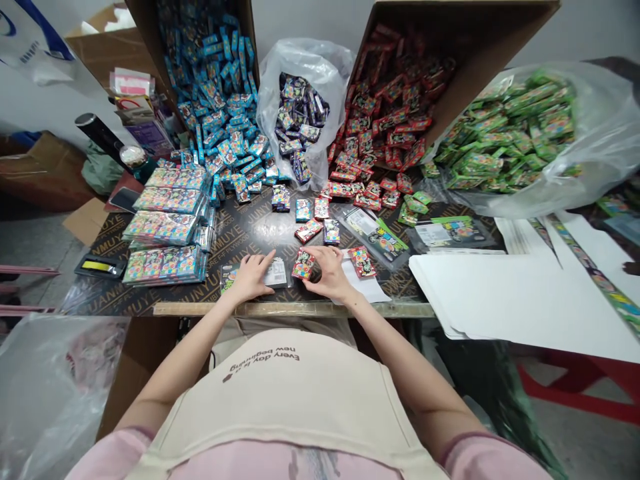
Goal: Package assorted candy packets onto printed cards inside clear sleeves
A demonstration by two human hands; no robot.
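Note:
My right hand pinches a small red packet between thumb and fingers, on a dark plywood tabletop. My left hand lies flat beside it, on a green-edged packet with a white label. A second red packet sits to the right on white paper. Several loose blue, red and purple packets lie just beyond my hands. Stacked multicoloured strips of packets fill the table's left side.
A tilted cardboard box of blue packets stands at the back, with a plastic bag of purple packets beside it. Further right are a box of red packets and a bag of green packets. White card sheets overhang the right.

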